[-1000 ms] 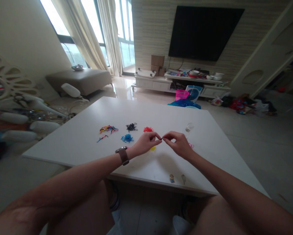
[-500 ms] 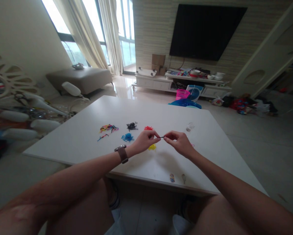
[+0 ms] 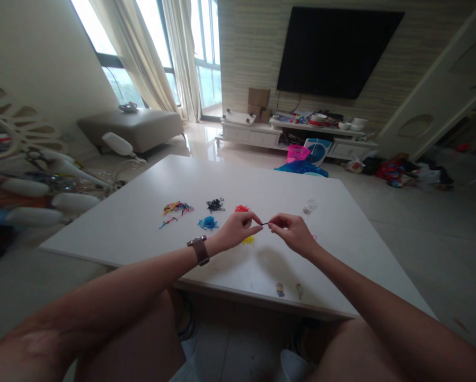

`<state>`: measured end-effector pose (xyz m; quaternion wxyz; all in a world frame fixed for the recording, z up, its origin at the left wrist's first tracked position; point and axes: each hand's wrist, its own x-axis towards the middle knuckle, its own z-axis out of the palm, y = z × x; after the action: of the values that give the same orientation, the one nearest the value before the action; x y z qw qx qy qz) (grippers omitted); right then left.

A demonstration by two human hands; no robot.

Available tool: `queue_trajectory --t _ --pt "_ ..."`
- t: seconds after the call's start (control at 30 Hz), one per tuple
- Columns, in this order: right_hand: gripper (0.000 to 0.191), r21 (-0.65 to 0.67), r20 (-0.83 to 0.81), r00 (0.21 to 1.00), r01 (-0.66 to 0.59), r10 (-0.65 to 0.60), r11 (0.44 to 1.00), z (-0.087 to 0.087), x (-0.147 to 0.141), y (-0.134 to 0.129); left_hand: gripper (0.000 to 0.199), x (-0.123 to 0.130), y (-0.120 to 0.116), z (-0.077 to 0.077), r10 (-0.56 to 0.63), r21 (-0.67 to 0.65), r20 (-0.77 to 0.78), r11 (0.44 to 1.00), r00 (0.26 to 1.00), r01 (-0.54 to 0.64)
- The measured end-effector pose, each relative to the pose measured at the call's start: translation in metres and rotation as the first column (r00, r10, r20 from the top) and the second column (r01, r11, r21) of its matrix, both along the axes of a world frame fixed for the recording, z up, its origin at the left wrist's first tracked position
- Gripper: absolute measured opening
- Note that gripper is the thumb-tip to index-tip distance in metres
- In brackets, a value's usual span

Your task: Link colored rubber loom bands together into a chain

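Above the table, my left hand [image 3: 241, 229] pinches one end of a thin, short black piece [image 3: 265, 224]. My right hand [image 3: 291, 231] is closed on its other end with thumb and index finger. Its exact kind is too small to make out. Under and behind my left hand are a red pile [image 3: 241, 208] and a yellow pile [image 3: 248, 241] of small pieces, both partly hidden. Farther left lie a black pile [image 3: 214, 205], a blue pile [image 3: 208, 223] and a mixed-colour pile [image 3: 177, 207]. A short multicoloured strand [image 3: 168, 222] lies beside the mixed pile.
The white table [image 3: 134, 212] carries a small clear container [image 3: 310, 206] at right. Near its front edge lie a small cartoon figure piece [image 3: 280, 289] and another small flat item [image 3: 299, 291]. A pink basket [image 3: 297, 154] stands beyond the far edge.
My left finger and thumb have parted slightly at the black piece's end. Otherwise both hands stay in nearly the same place; the view shifts a little.
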<state>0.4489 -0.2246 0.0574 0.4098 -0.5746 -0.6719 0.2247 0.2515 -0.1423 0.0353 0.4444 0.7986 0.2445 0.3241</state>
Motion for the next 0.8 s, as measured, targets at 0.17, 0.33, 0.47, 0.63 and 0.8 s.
queue_trajectory --t 0.17,0.33,0.47,0.63,0.8 --pt "0.011 0.013 0.016 1.000 0.003 -0.003 1.000 0.001 0.000 -0.001 0.023 0.000 0.000 0.002 0.012 0.031 0.000 0.999 1.000 -0.012" --pt "0.010 0.019 0.031 0.999 0.007 -0.008 1.000 0.001 0.000 -0.001 0.022 -0.001 -0.002 0.004 -0.002 0.039 -0.020 0.999 1.000 0.003" --pt "0.010 0.022 0.033 0.999 0.006 -0.007 1.000 0.002 -0.001 -0.001 0.024 -0.001 -0.003 0.004 -0.006 0.031 -0.024 0.999 1.000 0.007" --pt "0.009 0.026 0.046 0.999 -0.001 0.000 1.000 0.002 -0.002 -0.002 0.023 0.000 -0.001 0.005 0.005 0.035 -0.043 0.999 0.999 -0.004" --pt "0.010 -0.005 -0.009 0.999 0.031 -0.031 1.000 0.001 0.006 0.004 0.020 -0.005 0.011 0.011 0.026 0.087 -0.080 0.996 0.996 -0.019"
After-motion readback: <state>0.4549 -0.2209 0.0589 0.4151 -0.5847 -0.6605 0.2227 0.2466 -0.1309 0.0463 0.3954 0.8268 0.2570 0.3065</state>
